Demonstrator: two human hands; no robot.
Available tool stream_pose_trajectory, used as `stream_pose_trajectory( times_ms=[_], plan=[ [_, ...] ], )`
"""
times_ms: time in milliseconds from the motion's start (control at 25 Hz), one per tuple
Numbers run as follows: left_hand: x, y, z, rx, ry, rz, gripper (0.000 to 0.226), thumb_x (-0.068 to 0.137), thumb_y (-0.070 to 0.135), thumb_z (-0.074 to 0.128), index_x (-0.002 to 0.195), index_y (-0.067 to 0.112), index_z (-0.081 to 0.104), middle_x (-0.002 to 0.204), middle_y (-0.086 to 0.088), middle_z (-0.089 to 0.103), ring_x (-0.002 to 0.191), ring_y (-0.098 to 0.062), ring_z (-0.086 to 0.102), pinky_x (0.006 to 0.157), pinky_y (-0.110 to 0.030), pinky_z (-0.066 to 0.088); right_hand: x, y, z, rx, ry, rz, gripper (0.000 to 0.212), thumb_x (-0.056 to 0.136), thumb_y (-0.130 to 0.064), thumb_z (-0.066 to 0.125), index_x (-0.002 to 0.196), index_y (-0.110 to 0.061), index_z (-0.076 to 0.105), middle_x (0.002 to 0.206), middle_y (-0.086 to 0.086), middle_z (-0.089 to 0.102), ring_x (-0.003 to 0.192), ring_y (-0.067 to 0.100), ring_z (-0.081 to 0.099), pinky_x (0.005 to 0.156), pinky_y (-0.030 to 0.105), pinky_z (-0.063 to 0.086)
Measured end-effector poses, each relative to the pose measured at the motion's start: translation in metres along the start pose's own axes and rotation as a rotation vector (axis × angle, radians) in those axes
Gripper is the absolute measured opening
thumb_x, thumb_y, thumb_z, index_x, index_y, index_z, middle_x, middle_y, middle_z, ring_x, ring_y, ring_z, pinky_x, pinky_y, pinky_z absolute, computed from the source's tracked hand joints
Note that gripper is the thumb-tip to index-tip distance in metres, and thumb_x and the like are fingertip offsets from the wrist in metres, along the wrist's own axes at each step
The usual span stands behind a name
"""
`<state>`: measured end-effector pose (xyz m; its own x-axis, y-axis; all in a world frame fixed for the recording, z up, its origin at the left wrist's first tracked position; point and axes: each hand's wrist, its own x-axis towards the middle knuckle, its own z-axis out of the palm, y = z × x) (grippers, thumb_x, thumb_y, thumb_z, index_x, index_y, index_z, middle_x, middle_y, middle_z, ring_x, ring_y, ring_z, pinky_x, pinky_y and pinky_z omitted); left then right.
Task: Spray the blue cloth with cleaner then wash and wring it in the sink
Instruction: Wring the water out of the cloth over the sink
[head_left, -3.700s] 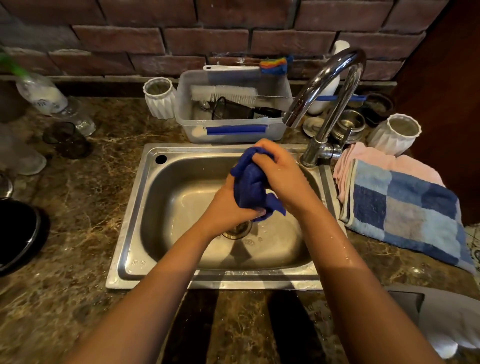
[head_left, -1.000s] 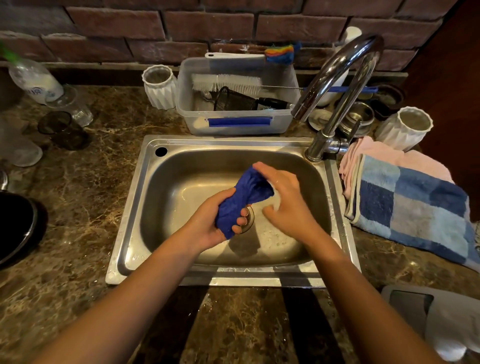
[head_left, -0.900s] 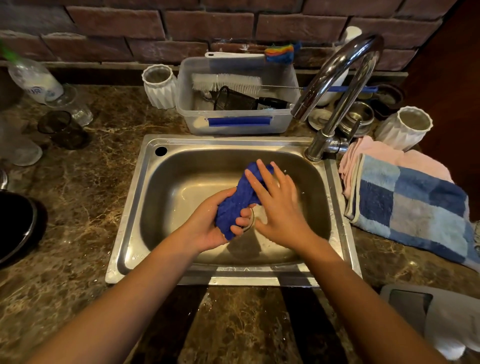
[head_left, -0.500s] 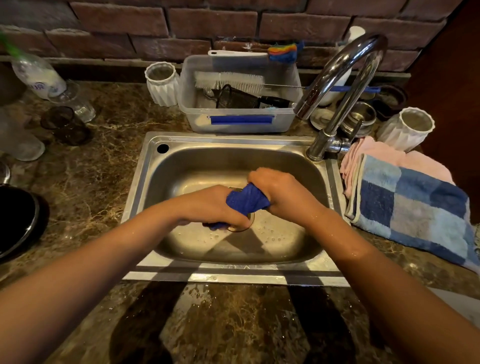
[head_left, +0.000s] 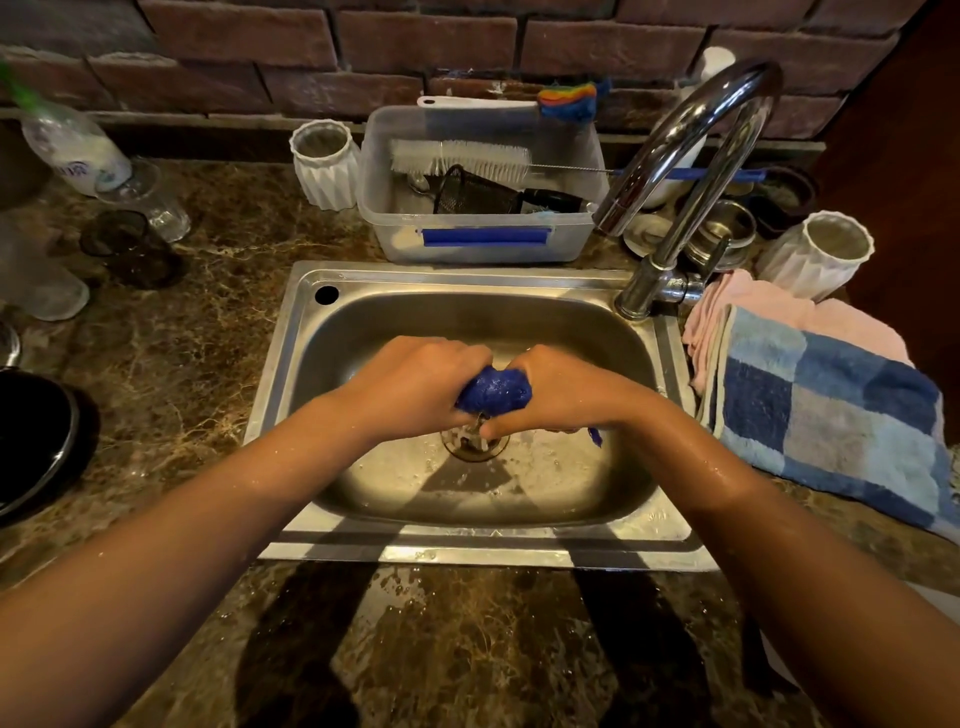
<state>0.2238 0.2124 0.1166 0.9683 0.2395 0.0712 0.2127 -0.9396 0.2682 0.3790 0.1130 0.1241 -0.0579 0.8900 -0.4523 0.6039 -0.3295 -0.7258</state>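
Observation:
The blue cloth (head_left: 493, 392) is bunched into a tight wet wad over the drain of the steel sink (head_left: 395, 322). My left hand (head_left: 415, 387) grips its left end and my right hand (head_left: 558, 395) grips its right end, knuckles nearly touching. Water drips from the wad toward the drain (head_left: 475, 441). A small blue corner pokes out under my right wrist. A spray bottle (head_left: 72, 145) leans at the far left of the counter.
The curved tap (head_left: 691, 156) rises at the sink's right rear. A clear tub (head_left: 483, 208) with a brush sits behind the sink, white cups on both sides. A blue checked towel (head_left: 831, 415) and pink cloth lie right. Glasses and a dark pan stand left.
Both hands have lowered toward the drain and closed tighter around the cloth, squeezing it into a smaller wad. Earlier my right hand was open beside the cloth.

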Motion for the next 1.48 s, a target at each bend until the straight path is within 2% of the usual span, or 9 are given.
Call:
stream_pose_trajectory(
  times_ms=[280,440,600,840,1000,1120,1200,1280,1480],
  plan=[
    [-0.007,0.000,0.002,0.055,0.104,0.130,0.032,0.073,0.027,0.079,0.094,0.010,0.063,0.079,-0.009,0.071,0.068,-0.028,0.066,0.054,-0.036,0.051,-0.001,0.004,0.003,0.314,-0.122,0.063,0.016,0.078,-0.016,0.077,0.085,-0.014,0.062,0.050,-0.006,0.056,0.038,0.005,0.046,0.038,0.016,0.037],
    [-0.004,0.005,0.009,-0.030,0.058,0.029,0.047,0.082,0.039,0.070,0.121,0.017,0.054,0.099,-0.007,0.071,0.083,-0.027,0.066,0.063,-0.036,0.053,-0.002,0.010,-0.009,0.425,-0.137,0.138,0.051,0.078,-0.002,0.073,0.117,-0.022,0.047,0.084,0.008,0.061,0.044,0.007,0.048,0.038,0.015,0.039],
    [0.001,0.007,0.008,-0.191,0.029,-0.226,0.030,0.088,0.048,0.059,0.098,0.020,0.058,0.081,-0.001,0.066,0.069,-0.020,0.059,0.061,-0.033,0.046,-0.009,0.018,-0.010,0.830,0.158,0.066,0.075,0.079,0.010,0.065,0.135,-0.032,0.037,0.103,0.013,0.061,0.056,0.010,0.059,0.050,0.020,0.051],
    [-0.010,0.037,0.016,-2.048,-0.143,-0.801,0.039,0.092,0.042,0.041,0.080,0.007,0.054,0.048,-0.002,0.051,0.035,-0.011,0.044,0.034,-0.019,0.033,-0.019,0.028,0.039,1.310,0.738,-0.156,0.041,0.089,-0.025,0.059,0.127,-0.036,0.051,0.138,0.005,0.051,0.102,0.013,0.061,0.087,0.031,0.050],
    [-0.013,0.056,0.027,-2.830,-0.477,-0.539,0.048,0.089,0.045,0.042,0.090,-0.002,0.053,0.054,-0.015,0.054,0.038,-0.017,0.038,0.038,-0.025,0.039,-0.003,0.014,0.042,1.837,0.224,-0.249,0.084,0.071,-0.043,0.078,0.142,-0.020,0.041,0.153,0.017,0.035,0.135,0.033,0.039,0.109,0.051,0.032],
    [-0.010,0.069,0.027,-2.844,-0.572,-0.413,0.048,0.090,0.043,0.047,0.089,-0.005,0.053,0.053,-0.018,0.057,0.038,-0.016,0.035,0.037,-0.023,0.040,0.000,-0.008,0.029,1.929,-0.140,-0.520,0.072,0.066,-0.035,0.082,0.129,-0.011,0.055,0.150,0.026,0.036,0.139,0.044,0.032,0.094,0.062,0.046],
    [-0.010,0.069,0.020,-2.714,-0.556,-0.398,0.040,0.085,0.037,0.062,0.087,-0.002,0.054,0.052,-0.011,0.057,0.035,-0.013,0.040,0.035,-0.020,0.037,-0.001,-0.011,0.019,1.806,-0.057,-0.538,0.034,0.073,-0.025,0.078,0.100,-0.006,0.068,0.105,0.018,0.070,0.098,0.030,0.068,0.077,0.043,0.059],
    [-0.013,0.066,0.010,-2.502,-0.511,-0.458,0.033,0.077,0.028,0.073,0.087,0.001,0.055,0.053,-0.004,0.054,0.037,-0.009,0.044,0.035,-0.016,0.035,-0.001,-0.014,0.008,1.665,0.039,-0.480,0.016,0.081,-0.023,0.070,0.073,-0.010,0.064,0.061,0.000,0.063,0.057,0.011,0.060,0.057,0.024,0.054],
    [-0.002,0.072,0.005,-1.502,-0.222,-0.736,0.024,0.088,0.007,0.057,0.066,0.012,0.049,0.046,0.002,0.048,0.037,-0.009,0.040,0.038,-0.020,0.032,0.004,-0.012,0.007,1.540,0.322,-0.147,0.038,0.100,-0.023,0.042,0.063,-0.015,0.048,0.045,-0.005,0.045,0.040,0.007,0.043,0.041,0.020,0.041]
  ],
)
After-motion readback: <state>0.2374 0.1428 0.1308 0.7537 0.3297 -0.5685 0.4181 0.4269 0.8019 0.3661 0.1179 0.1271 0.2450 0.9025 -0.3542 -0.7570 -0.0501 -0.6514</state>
